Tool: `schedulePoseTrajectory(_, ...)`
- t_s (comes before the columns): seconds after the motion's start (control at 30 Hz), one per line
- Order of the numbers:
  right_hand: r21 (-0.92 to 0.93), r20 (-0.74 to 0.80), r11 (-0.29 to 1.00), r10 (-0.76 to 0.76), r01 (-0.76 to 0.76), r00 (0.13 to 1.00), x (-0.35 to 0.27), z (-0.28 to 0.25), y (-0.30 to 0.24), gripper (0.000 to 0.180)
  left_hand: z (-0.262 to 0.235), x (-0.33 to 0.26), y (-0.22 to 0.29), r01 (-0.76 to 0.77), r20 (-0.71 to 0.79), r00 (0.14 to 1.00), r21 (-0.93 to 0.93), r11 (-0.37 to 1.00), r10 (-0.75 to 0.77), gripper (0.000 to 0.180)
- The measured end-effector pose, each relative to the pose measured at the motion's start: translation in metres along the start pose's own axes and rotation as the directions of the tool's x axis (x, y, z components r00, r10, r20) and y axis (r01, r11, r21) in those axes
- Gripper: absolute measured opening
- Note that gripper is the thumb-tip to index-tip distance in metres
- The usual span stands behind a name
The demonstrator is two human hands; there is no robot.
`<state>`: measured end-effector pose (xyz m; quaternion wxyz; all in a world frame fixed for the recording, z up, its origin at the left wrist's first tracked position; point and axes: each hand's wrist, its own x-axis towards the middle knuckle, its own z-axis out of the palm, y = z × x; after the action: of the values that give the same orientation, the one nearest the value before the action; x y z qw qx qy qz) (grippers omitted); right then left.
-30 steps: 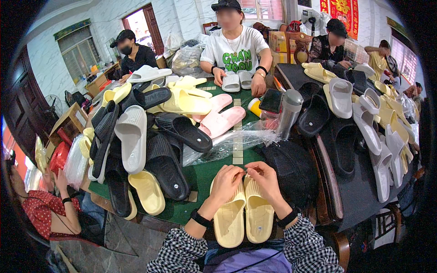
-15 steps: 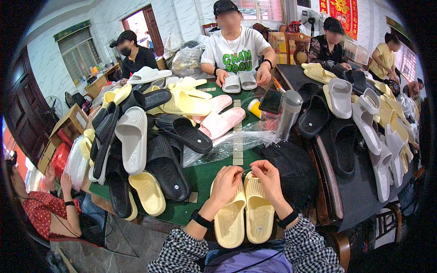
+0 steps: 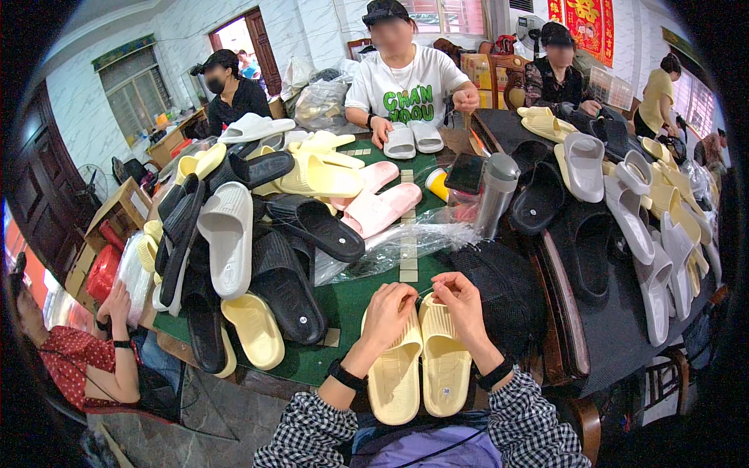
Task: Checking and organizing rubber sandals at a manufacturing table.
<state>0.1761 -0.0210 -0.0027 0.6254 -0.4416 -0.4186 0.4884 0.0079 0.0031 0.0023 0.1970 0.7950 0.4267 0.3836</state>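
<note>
Two pale-yellow ribbed slide slippers (image 3: pixel 394 382) lie side by side directly in front of the person, soles down, toe ends pointing away and heels toward the body, at the near edge of the green table covering (image 3: pixel 363 295). Over their straps, the left hand (image 3: pixel 386 316) and the right hand (image 3: pixel 459 312) have drawn slightly apart: a second ago the fingertips all but met, and now a narrow gap shows between them above the toe ends. A thin strand (image 3: pixel 424 294) appears in that gap, too fine to make out what it is made of or whether it passes through either slipper. The slippers have hardly shifted meanwhile, so the change seems to lie in the strand rather than in the pair, and nothing yet looks finished. On the left hand, thumb and forefinger are brought together in a pinch, seemingly on one end of the strand, with the other fingers curled loosely behind. The right hand pinches in much the same way, thumb against forefinger and the remaining fingers bent; its exact contact with the strand is too small to confirm. Neither hand clenches a slipper; whether the undersides of the fingers brush the ribbed straps cannot be told from above. Across the table, a co-worker (image 3: pixel 402 90) has lifted one hand away from a pair of light-grey slides (image 3: pixel 400 143), while the other hand remains beside them.
</note>
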Motion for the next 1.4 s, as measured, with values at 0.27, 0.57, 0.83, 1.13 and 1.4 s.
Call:
schedulePoseTrajectory(0.27,-0.168,0.078,0.981,-0.079,0.092,0.994,-0.001,0.002,0.003,0.012,0.0,0.0,0.0,-0.051,-0.043,0.998,0.004,0.999,0.052,0.01)
schedulePoseTrajectory(0.57,-0.101,0.015,0.993,-0.052,0.053,0.999,-0.003,0.002,0.0,0.013,0.003,0.0,-0.001,-0.066,-0.053,0.996,0.007,0.998,0.066,0.007)
schedulePoseTrajectory(0.83,-0.245,0.08,0.968,-0.04,0.059,0.996,-0.005,0.005,-0.001,0.013,0.003,0.001,-0.002,-0.114,-0.102,0.989,-0.033,0.993,0.11,0.006)
schedulePoseTrajectory(1.13,-0.049,-0.09,0.989,-0.141,0.137,0.986,-0.006,0.004,-0.004,0.015,0.006,-0.004,-0.005,-0.015,-0.107,0.994,0.048,0.999,0.021,0.005)
schedulePoseTrajectory(1.4,-0.235,-0.102,0.955,-0.21,0.182,0.972,-0.001,0.001,0.004,0.02,-0.027,0.015,0.036,0.039,-0.272,0.962,0.021,0.999,-0.032,0.024)
